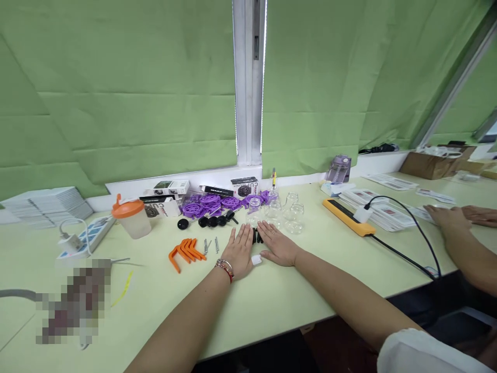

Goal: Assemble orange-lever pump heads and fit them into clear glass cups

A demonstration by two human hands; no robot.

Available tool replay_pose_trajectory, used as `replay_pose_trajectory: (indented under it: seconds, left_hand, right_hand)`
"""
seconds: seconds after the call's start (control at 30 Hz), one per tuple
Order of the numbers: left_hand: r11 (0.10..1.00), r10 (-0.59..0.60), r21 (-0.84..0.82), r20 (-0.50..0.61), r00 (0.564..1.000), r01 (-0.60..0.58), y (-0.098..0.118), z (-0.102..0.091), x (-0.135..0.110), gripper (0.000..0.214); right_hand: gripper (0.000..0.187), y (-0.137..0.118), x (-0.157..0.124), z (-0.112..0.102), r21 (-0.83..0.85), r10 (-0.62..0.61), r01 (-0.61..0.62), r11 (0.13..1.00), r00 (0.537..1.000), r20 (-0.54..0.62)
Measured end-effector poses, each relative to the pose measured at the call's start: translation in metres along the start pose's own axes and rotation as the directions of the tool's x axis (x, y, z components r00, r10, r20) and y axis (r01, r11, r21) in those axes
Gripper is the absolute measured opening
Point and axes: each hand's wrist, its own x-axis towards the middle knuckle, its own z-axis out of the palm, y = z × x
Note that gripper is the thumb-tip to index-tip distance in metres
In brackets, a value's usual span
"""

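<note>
My left hand [237,251] lies flat on the table, fingers stretched forward, a bracelet at its wrist. Beside it my right hand [277,243] is also flat, with a white wrap on its thumb. Small black pieces [257,235] sit between the fingertips of both hands; neither hand grips them. Bent orange pieces [187,251] and several metal screws [211,245] lie left of my left hand. Clear glass vessels [294,217] stand just beyond my right hand. Round black-headed parts [212,221] and purple openwork discs [209,203] are behind.
An orange-lidded cup [134,216], a white power strip [90,237] and stacked white sheets [50,206] are on the left. A yellow power strip [348,217] with a black cable lies right, near printed cards [378,209]. Another person's hands [446,217] rest at far right.
</note>
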Motion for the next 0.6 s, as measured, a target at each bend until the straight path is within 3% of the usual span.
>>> replay_pose_trajectory:
  seconds: [0.1, 0.17, 0.27, 0.33, 0.4, 0.43, 0.47, 0.53, 0.6]
  left_hand:
    - [1.0, 0.008, 0.026, -0.013, 1.0, -0.008, -0.009, -0.017, -0.03, 0.079]
    - [0.999, 0.006, 0.043, -0.016, 1.0, -0.005, -0.024, -0.028, -0.056, 0.076]
    - [0.984, -0.17, 0.049, -0.057, 0.984, 0.173, -0.06, -0.041, -0.093, 0.07]
    - [0.909, -0.413, 0.009, -0.106, 0.904, 0.416, -0.091, -0.047, -0.108, 0.062]
    - [0.765, -0.644, -0.097, -0.084, 0.761, 0.637, -0.122, -0.051, -0.114, 0.057]
    - [0.687, -0.723, -0.172, -0.06, 0.689, 0.706, -0.135, -0.052, -0.112, 0.054]
    - [0.648, -0.756, -0.192, -0.049, 0.653, 0.737, -0.148, -0.053, -0.108, 0.052]
    - [0.62, -0.778, -0.21, -0.039, 0.627, 0.756, -0.167, -0.052, -0.094, 0.052]
    - [0.628, -0.765, -0.233, -0.011, 0.644, 0.742, -0.179, -0.048, -0.077, 0.056]
  right_hand:
    - [0.079, -0.014, -0.008, -0.002, -0.003, -0.024, 0.024, 1.0, 1.0, -0.015]
    - [0.079, -0.031, -0.014, -0.004, 0.046, -0.108, 0.107, 0.993, 0.994, 0.02]
    - [0.081, -0.062, -0.02, -0.009, 0.172, -0.263, 0.241, 0.955, 0.957, 0.125]
    - [0.08, -0.081, -0.02, -0.011, 0.246, -0.338, 0.288, 0.925, 0.921, 0.193]
    - [0.08, -0.096, -0.016, -0.012, 0.293, -0.367, 0.298, 0.909, 0.904, 0.219]
    - [0.08, -0.1, -0.013, -0.012, 0.308, -0.37, 0.295, 0.904, 0.903, 0.22]
    - [0.079, -0.104, -0.011, -0.012, 0.32, -0.368, 0.29, 0.902, 0.904, 0.217]
    - [0.079, -0.108, -0.006, -0.012, 0.335, -0.359, 0.277, 0.9, 0.908, 0.213]
    - [0.078, -0.109, -0.004, -0.013, 0.343, -0.344, 0.259, 0.903, 0.913, 0.217]
